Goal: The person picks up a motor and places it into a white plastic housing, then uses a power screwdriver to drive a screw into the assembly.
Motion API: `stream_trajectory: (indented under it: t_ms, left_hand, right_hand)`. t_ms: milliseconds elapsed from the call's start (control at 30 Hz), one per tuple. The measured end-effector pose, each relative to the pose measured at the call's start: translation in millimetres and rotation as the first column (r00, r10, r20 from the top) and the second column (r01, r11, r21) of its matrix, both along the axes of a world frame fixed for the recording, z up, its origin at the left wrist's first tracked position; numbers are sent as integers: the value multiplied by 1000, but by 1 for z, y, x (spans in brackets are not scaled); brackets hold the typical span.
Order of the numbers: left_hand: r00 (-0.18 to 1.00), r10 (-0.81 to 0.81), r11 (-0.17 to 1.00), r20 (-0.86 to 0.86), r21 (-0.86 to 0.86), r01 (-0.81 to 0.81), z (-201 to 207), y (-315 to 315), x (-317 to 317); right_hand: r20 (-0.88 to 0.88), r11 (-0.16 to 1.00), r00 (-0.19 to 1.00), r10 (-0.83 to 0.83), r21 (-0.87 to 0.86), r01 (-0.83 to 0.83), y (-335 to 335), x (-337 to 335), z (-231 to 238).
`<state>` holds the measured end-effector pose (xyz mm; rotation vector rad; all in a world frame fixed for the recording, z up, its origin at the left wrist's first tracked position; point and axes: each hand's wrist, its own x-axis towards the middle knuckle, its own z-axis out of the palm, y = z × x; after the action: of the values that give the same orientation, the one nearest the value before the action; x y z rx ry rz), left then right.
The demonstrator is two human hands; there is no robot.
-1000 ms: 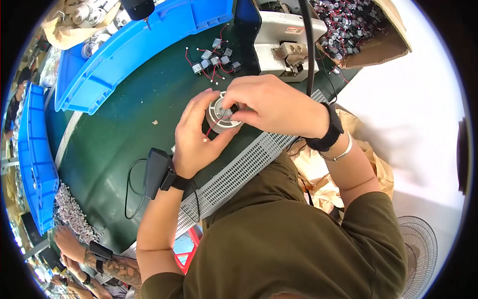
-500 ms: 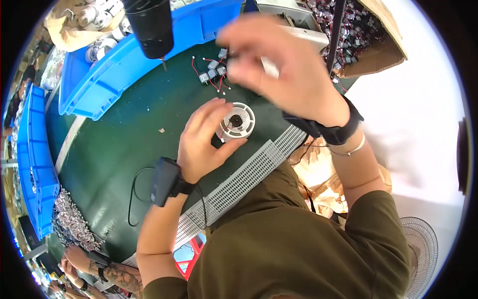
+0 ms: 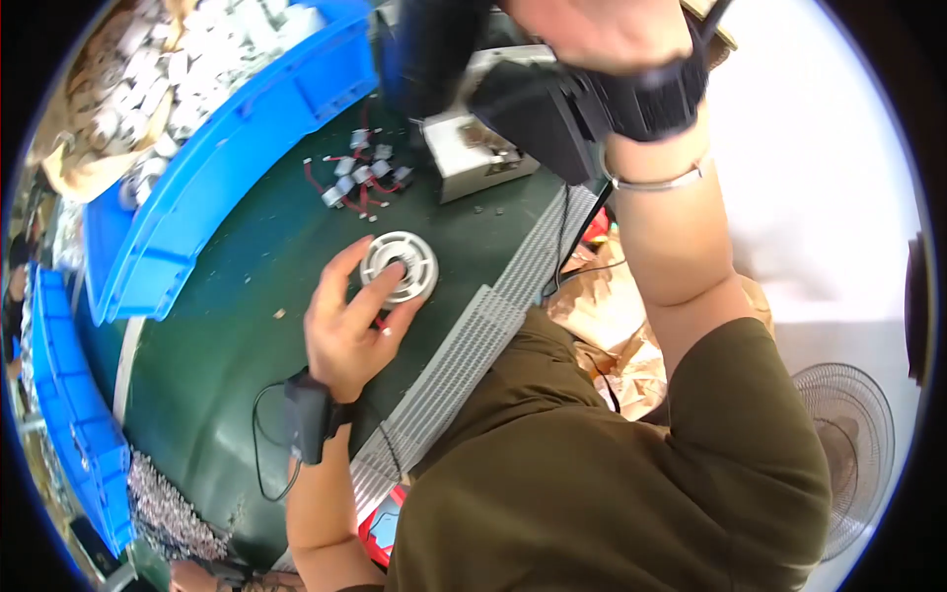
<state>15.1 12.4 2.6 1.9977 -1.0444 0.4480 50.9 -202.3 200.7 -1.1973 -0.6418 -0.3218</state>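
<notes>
My left hand (image 3: 343,331) is closed on a round white plastic housing (image 3: 426,266) with a spoked rim, which rests on the green work surface. One finger presses at the dark centre of the housing, and the thumb lies along its near edge. At the upper edge my right hand (image 3: 612,30) is cut off, its fingers out of sight. Beside it hangs a dark power screwdriver (image 3: 434,59), smeared by motion; whether the hand touches it I cannot tell. Several small motors (image 3: 345,185) with red wires lie in a loose pile beyond the housing.
A long blue bin (image 3: 212,187) bounds the far left, with white parts heaped behind it. Another blue bin (image 3: 74,395) stands further left, near a pile of small metal pieces (image 3: 178,508). A metal box (image 3: 483,163) sits near my right forearm. A perforated white strip (image 3: 444,370) edges the table.
My right hand has risen away to the upper edge, near the screwdriver. My left fingers have closed in on the housing, one now over its centre. The whole view has shifted.
</notes>
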Motion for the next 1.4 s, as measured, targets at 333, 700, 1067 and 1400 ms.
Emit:
stream_trajectory:
  t_ms: [333,700,1067,1400]
  left_hand:
    - [998,-56,997,-31,46,58,-4,8,4]
    - [998,-31,998,-54,54,34,-7,8,0]
    - [999,-14,999,-34,31,15,-3,4,1]
    - [998,0,997,-57,-75,-4,-1,-5,-3]
  right_hand:
    - [-10,874,875,-484,-57,483,-48,-21,-68]
    - [144,903,898,-415,-56,426,-55,-16,-79]
    - [242,970,969,47,219,-101,-46,-13,-84]
    - [34,997,999,36,-69,-33,21,-20,-56]
